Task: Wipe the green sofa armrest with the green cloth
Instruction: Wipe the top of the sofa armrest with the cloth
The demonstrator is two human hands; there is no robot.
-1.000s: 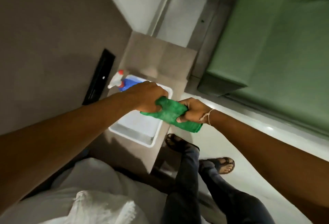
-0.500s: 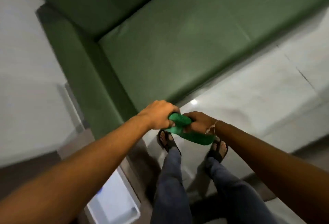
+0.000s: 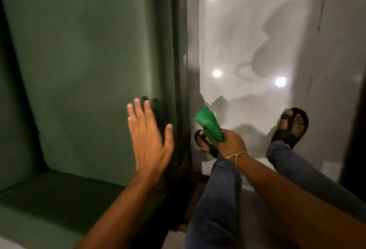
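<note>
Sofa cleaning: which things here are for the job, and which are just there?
For the job: sofa, cloth gripped in the right hand, open left hand.
Just there: sandals, floor.

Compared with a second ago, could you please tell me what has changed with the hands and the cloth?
The left hand has let go of the green cloth and now reaches, open, over the green sofa. The view has swung from the side table and basin to the sofa seat and floor. The right hand still grips the cloth, and the cloth has not yet touched the sofa.
</note>
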